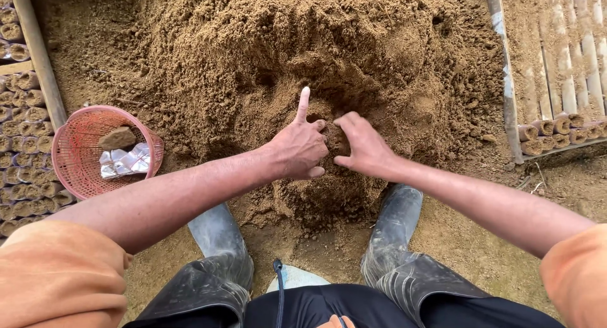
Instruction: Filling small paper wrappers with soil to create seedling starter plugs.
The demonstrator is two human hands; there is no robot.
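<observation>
Sandy soil mound [303,43] fills the ground; both hands, left [300,148] and right [363,144], clench a soil clump [333,138] between them.

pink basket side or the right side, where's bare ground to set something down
Bare ground lies between the pink basket and the left boot, and right of the right boot below the wooden tray. It is crowded in the middle: both hands, left and right, work in the soil heap.
</observation>
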